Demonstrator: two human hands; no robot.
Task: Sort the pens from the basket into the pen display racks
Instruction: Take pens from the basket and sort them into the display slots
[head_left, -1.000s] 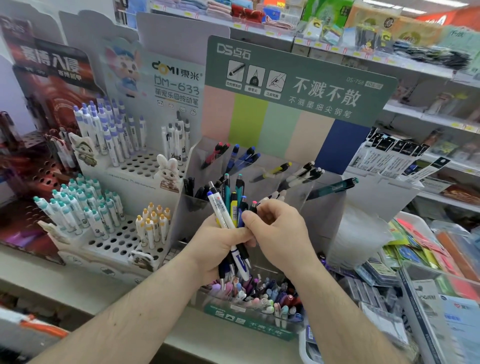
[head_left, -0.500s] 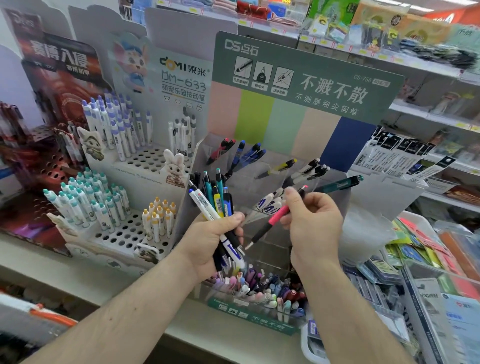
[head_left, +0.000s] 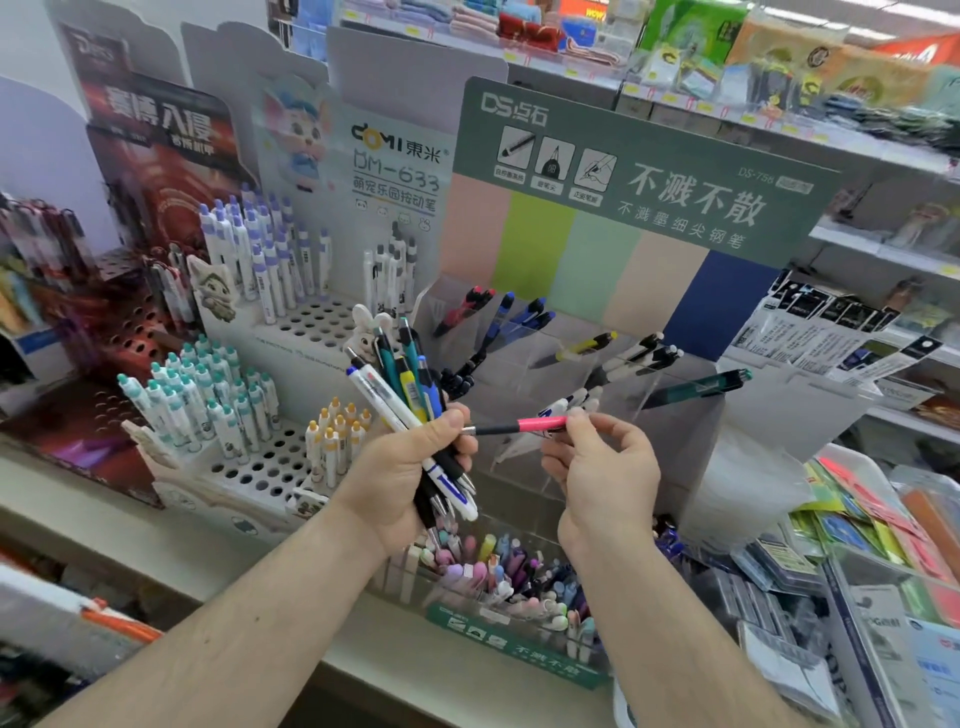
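Pale shelf (head_left: 171, 540); pen display racks (head_left: 270, 467) on it

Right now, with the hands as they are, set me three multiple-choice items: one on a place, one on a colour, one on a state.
1. Where is the bundle of pens?
A. in the left hand
B. in the right hand
C. on the shelf edge

2. What colour is the barrel of the single pen in the right hand?
A. yellow
B. pink
C. green

3. How does that single pen lie?
A. upright in a rack hole
B. roughly level, pinched at one end
C. dropped in the front bin

Key: 1 A, the left fingers wrap the bundle; 2 B, its barrel is pink beside a black grip; 3 B, the right fingertips pinch it, tip toward the left hand.
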